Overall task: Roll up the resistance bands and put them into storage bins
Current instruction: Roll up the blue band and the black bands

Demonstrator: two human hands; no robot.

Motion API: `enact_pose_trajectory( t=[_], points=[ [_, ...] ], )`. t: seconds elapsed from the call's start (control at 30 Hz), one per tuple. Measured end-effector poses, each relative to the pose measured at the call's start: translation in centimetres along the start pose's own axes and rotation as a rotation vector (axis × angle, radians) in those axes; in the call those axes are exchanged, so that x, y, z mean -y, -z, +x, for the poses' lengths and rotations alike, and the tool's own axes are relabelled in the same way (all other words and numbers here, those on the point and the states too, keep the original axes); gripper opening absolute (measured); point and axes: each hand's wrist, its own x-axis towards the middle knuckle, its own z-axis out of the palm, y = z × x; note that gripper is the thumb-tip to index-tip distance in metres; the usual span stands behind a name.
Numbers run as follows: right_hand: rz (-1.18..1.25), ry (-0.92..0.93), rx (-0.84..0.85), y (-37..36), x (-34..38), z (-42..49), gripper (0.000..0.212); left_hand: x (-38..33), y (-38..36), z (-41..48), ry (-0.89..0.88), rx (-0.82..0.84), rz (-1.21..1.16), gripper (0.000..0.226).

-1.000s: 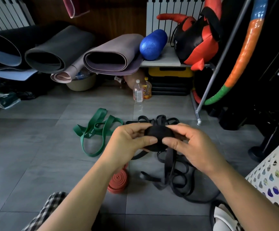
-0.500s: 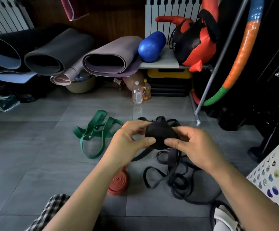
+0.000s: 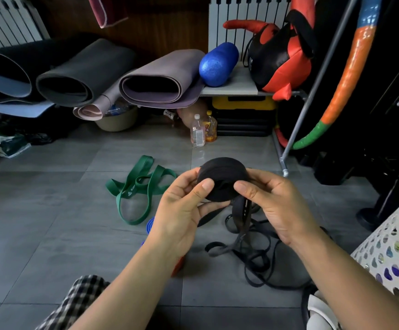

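A black resistance band is partly wound into a thick roll [image 3: 222, 173] held in front of me over the floor. My left hand [image 3: 181, 208] grips the roll from the left, thumb on its face. My right hand [image 3: 274, 206] grips it from the right, thumb pressing the front. The band's loose tail [image 3: 243, 236] hangs down into a tangle of black loops on the tiles. A green band [image 3: 134, 189] lies unrolled on the floor to the left. A rolled red band [image 3: 178, 267] and a blue one [image 3: 150, 226] peek out behind my left forearm.
A white perforated bin [image 3: 389, 256] stands at the right edge. Rolled yoga mats [image 3: 160, 79], a blue foam roller [image 3: 217, 60] and a red-black bag [image 3: 281, 55] sit along the back. Two bottles [image 3: 202, 131] stand on the floor. A slanted metal rack pole [image 3: 298, 129] is on the right.
The roll has turned and grown thicker between my hands, drawing more of the loose tail up from the floor. Both hands have shifted their grip and risen slightly.
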Motion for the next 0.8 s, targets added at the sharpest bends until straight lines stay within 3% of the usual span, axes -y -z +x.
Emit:
enact_pose_trajectory(
  t=[0.07,0.13,0.2,0.27,0.4,0.6,0.67,0.8],
  points=[
    [-0.145,0.032,0.044,0.7,0.4,0.1,0.022,-0.5,0.4,0.3,-0.027,0.027,0.227,0.023],
    [-0.446,0.076,0.082,1.2,0.4,0.1,0.024,-1.2,1.1,0.8,-0.117,0.085,0.640,0.033],
    [-0.650,0.096,0.106,1.2,-0.1,0.0,0.021,-1.3,1.4,0.9,-0.157,0.164,0.834,0.043],
    [-0.585,0.094,0.105,0.9,-0.3,-0.1,0.026,-1.0,1.3,0.8,-0.168,0.154,0.816,0.044],
    [-0.192,0.047,0.074,1.0,0.1,0.1,0.029,-0.8,0.7,0.7,-0.109,0.023,0.452,0.026],
    [-0.080,0.063,0.020,0.6,-0.1,0.2,0.022,-0.1,-0.2,0.3,-0.029,0.007,0.158,0.028],
    [-0.176,0.065,0.065,1.0,0.1,0.2,0.020,-0.3,0.1,0.5,-0.022,0.048,0.302,0.023],
    [-0.503,0.080,0.144,1.3,-0.5,-0.2,0.024,-1.3,1.2,1.0,-0.164,0.268,0.828,0.043]
  ],
)
